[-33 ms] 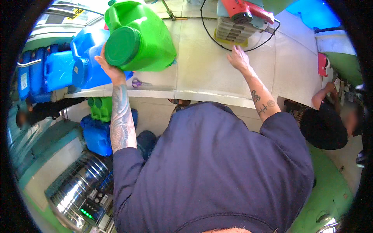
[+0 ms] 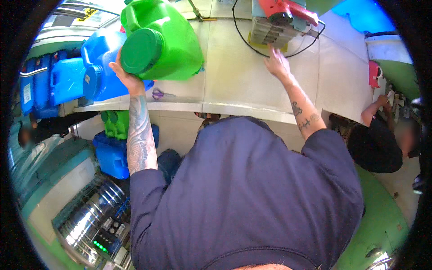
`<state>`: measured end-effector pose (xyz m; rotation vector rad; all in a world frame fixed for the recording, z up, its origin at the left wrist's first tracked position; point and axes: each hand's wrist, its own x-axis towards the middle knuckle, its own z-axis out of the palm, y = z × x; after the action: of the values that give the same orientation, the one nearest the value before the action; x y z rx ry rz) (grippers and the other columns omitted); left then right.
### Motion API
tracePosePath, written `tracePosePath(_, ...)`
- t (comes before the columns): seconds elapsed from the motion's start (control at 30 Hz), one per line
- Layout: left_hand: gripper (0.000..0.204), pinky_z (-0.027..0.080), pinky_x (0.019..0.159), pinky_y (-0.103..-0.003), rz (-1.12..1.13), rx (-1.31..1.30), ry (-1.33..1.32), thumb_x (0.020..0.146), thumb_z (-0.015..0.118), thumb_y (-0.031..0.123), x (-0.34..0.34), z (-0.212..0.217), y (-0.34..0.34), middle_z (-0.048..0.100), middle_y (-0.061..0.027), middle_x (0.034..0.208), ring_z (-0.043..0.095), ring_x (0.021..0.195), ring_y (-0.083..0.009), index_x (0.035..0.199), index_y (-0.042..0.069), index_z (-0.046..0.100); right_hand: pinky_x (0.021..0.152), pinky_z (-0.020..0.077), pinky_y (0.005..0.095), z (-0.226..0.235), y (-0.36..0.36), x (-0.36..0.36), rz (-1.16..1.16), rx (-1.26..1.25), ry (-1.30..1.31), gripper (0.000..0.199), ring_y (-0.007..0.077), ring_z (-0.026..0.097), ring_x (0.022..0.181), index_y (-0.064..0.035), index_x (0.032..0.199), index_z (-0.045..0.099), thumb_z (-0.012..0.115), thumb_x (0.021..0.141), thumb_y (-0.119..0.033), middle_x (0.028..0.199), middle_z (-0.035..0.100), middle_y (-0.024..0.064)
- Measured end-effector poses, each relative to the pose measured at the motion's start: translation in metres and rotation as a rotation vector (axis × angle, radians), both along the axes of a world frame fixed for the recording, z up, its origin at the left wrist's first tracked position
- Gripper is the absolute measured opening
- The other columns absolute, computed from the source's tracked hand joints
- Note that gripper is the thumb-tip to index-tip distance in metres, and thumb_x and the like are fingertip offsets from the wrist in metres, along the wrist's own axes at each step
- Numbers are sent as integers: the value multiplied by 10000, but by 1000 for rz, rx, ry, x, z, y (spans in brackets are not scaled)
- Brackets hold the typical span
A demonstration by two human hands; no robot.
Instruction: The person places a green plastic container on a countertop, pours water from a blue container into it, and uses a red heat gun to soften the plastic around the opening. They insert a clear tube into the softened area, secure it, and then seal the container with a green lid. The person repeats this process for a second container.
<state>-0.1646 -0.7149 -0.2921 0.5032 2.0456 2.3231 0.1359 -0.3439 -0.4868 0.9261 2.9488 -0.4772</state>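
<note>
A big green plastic jug (image 2: 180,49) with a dark green screw lid is tilted toward me over the left part of the counter. My left hand (image 2: 128,81) is closed on it beside the lid, thumb out, the other fingers hidden behind the jug. My right hand (image 2: 277,65) reaches forward holding nothing visible; its index finger stretches to the front of a small box with slotted compartments (image 2: 269,37), seemingly touching it. On that box lies a red heat gun or dryer (image 2: 292,12), a black cord (image 2: 238,33) looping around it.
Blue jugs (image 2: 105,67) stand left of the green one. Purple-handled scissors (image 2: 159,94) lie near the counter's front edge (image 2: 243,110). More green and blue jugs (image 2: 112,155) are below, beside a shiny metal machine (image 2: 92,220). Another person (image 2: 375,144) is at the right.
My right hand has moved slightly forward, its index finger now at the box's front. The green jug and my left hand have shifted only a little.
</note>
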Motion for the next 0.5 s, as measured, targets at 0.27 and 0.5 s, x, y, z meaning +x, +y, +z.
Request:
tracePosePath(0.27, 896, 445, 1047, -398, -26, 14, 29, 983, 299, 732, -4, 3, 6, 615, -148, 1295, 590, 1181, -262, 1352, -53, 524, 940, 515, 504, 18, 22, -36, -114, -166, -94, 770, 434, 604, 1139, -113, 1551, 245, 610, 922, -363, 1268, 585, 308)
tracePosePath(0.5, 892, 441, 1051, -396, -60, 30, 27, 986, 301, 729, -8, -1, 4, 611, -146, 1298, 586, 1183, -260, 1361, -53, 512, 931, 521, 502, 33, -10, -1, 2, -86, -17, 618, 419, 625, 1102, -41, 1423, 388, 617, 922, -321, 1214, 615, 263)
